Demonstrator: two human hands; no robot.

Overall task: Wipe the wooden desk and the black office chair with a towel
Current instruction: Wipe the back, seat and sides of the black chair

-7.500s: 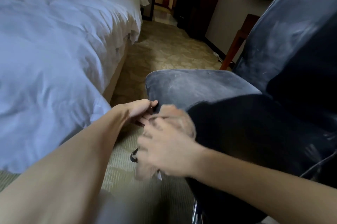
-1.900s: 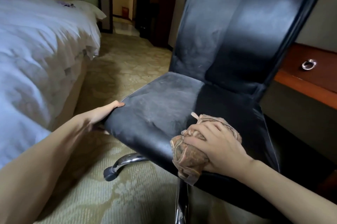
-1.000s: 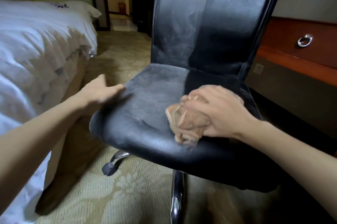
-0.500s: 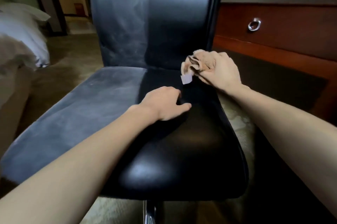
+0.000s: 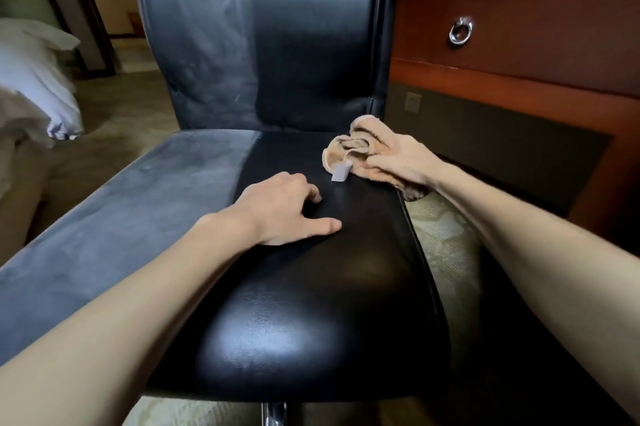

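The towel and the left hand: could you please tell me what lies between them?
In the head view, only bare black chair seat lies between the left hand and the towel; the towel's white tag hangs at the gap's far edge.

Black chair seat (image 5: 294,304): left half dusty grey, right half glossy. Left hand (image 5: 280,214) rests mid-seat. Bunched towel (image 5: 356,145) lies at the rear right corner, gripped by right hand (image 5: 398,162). Patterned carpet (image 5: 440,235) underneath.

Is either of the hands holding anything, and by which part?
The right hand grips the bunched towel by its right side; the left hand holds nothing, resting on the chair seat.
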